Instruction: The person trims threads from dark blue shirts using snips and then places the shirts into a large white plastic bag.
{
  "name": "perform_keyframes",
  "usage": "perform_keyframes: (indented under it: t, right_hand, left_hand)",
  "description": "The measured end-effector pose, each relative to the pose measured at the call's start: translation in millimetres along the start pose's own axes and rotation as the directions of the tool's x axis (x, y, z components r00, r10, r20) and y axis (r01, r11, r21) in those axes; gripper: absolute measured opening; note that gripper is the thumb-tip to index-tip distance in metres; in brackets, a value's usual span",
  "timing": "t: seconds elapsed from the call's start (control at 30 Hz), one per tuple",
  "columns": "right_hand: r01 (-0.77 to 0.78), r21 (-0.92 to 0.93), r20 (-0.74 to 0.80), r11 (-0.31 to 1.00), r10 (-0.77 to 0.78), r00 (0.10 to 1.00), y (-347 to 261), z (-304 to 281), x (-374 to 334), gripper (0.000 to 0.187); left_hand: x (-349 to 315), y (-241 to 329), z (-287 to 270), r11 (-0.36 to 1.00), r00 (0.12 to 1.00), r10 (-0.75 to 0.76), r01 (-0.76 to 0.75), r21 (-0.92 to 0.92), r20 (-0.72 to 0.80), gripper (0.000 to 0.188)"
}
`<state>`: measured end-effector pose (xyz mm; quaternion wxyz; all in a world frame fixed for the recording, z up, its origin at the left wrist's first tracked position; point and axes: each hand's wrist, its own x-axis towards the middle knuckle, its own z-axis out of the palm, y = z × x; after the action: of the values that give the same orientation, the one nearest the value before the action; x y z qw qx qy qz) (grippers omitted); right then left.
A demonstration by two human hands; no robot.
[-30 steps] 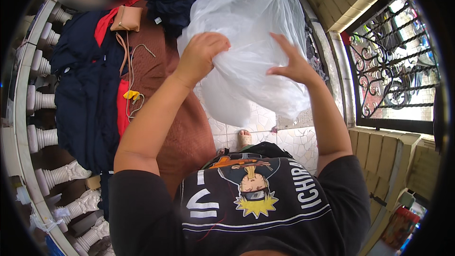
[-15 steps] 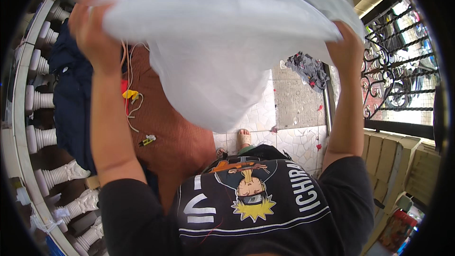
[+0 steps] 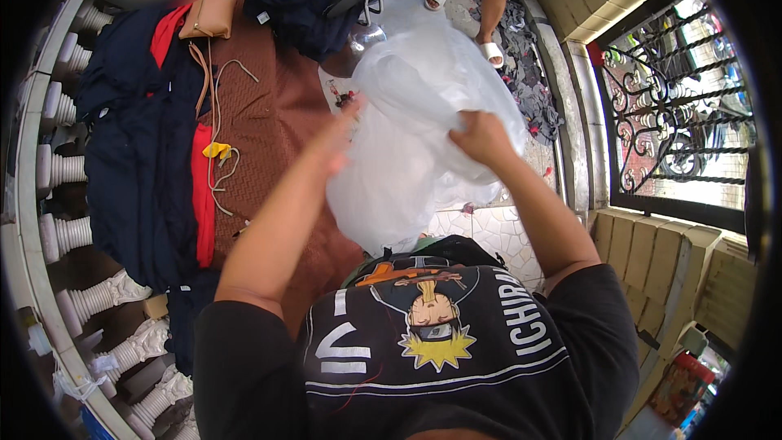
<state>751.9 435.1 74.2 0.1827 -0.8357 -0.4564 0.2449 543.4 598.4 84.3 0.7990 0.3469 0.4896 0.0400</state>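
Observation:
A large, thin, whitish see-through plastic bag hangs billowing in front of my body. My right hand is closed in a fist on its upper right part, with plastic gathered at the fingers. At the bag's left edge is my left hand, smeared by motion, so whether its fingers grip the plastic cannot be made out. The bag hides part of the tiled floor and my feet.
Navy garments with red strips lie left on a brown textured cover, beside a tan pouch and cords. More navy cloth is at the top. A person in white slides stands ahead, near grey scraps. A metal grille stands right.
Both hands have come down and closer together, bringing the raised bag lower. The navy cloth, pouch and standing person, out of sight before, now show.

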Motion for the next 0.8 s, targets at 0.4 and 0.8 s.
perform_keyframes:
  t: [0.4,0.8]
  right_hand:
    - [0.330,-0.271,0.823,0.904,0.040,0.566,61,44,-37,0.081]
    - [0.271,-0.374,0.621,0.887,0.023,0.784,128,79,-24,0.065]
  left_hand:
    - [-38,95,-43,0.770,0.835,0.547,-0.531,-0.355,-0.063,0.036]
    - [-4,-30,-147,0.920,0.842,0.389,-0.374,0.115,-0.373,0.055]
